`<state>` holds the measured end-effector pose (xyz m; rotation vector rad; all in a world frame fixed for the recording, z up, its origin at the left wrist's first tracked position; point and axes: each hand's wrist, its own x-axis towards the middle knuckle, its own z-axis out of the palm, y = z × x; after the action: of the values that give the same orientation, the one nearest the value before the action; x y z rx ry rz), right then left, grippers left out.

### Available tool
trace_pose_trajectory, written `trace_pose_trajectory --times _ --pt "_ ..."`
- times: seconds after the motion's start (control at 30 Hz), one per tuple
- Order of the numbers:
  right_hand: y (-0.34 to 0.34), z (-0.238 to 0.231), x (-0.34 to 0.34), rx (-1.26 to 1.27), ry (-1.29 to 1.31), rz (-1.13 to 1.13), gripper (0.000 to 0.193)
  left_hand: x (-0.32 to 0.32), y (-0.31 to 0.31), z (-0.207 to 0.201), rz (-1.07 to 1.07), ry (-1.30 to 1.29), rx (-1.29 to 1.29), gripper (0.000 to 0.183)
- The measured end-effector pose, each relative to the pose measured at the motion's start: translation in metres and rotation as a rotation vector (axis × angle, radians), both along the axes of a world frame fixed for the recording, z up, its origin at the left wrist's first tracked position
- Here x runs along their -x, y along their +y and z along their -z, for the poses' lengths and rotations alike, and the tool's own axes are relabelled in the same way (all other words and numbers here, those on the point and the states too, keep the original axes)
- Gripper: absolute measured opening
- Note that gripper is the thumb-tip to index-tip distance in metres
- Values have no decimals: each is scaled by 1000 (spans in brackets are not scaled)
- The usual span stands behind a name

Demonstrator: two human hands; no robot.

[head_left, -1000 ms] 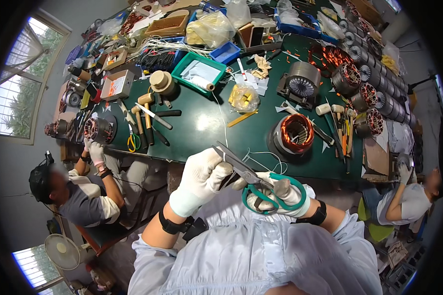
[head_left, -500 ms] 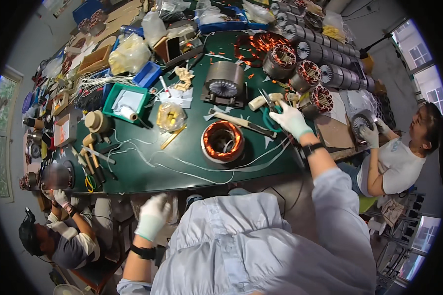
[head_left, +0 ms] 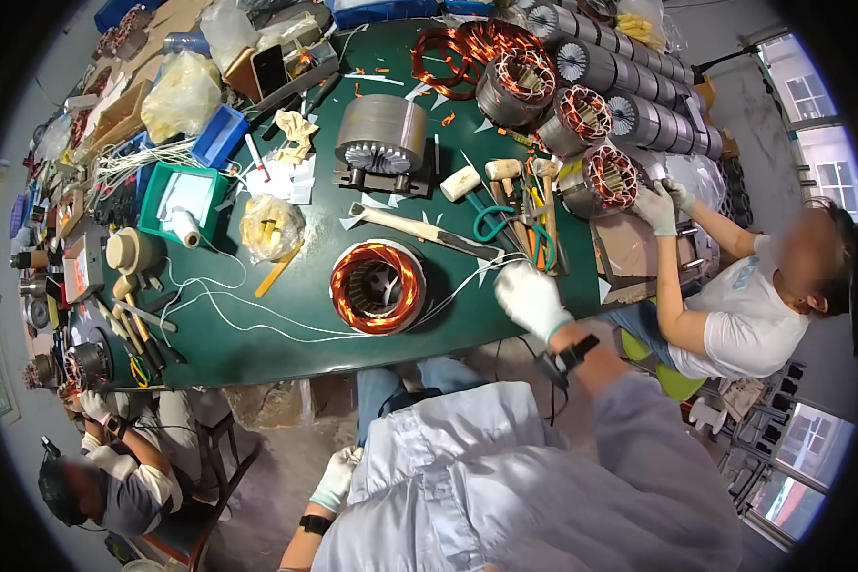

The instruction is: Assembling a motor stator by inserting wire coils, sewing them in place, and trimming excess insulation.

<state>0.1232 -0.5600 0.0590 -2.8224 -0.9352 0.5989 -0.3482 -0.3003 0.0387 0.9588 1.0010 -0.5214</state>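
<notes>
My right hand (head_left: 532, 300), in a white glove, is closed at the table's front right edge. Its fingers meet the end of a white cord (head_left: 453, 297), but whether they grip it is hidden. To its left stands a stator (head_left: 337, 286) with copper windings, upright, the cord running past its base. Green-handled scissors (head_left: 491, 225) lie beyond the right hand, beside a wooden-handled hammer (head_left: 419, 227). My left hand (head_left: 337, 477), also gloved, hangs low against my grey-blue jacket (head_left: 429, 448) with curled fingers; what they hold, if anything, cannot be made out.
A bare stator core (head_left: 383, 133) rests on a stand behind the wound one. Wound stators (head_left: 582, 119) and stacked cores (head_left: 658, 124) fill the far right. A green tray (head_left: 148, 212) stands left. Co-workers sit at right (head_left: 763, 286) and lower left (head_left: 114, 486).
My right hand has let go of the scissors and come nearer. My left hand has dropped to my jacket. The right co-worker's hands have moved from a core to a wound stator.
</notes>
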Motion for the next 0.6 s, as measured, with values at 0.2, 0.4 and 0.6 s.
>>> trace_pose_trajectory --times 0.2,0.4,0.6 --pt "-128 104 143 -233 1048 113 22 -12 -8 26 -17 -45 143 12" --pt "-167 -7 113 97 1433 410 30 32 -2 98 -158 166 88 17" --pt "-210 61 153 416 1007 245 36 -3 1 275 1329 292 -600 69"
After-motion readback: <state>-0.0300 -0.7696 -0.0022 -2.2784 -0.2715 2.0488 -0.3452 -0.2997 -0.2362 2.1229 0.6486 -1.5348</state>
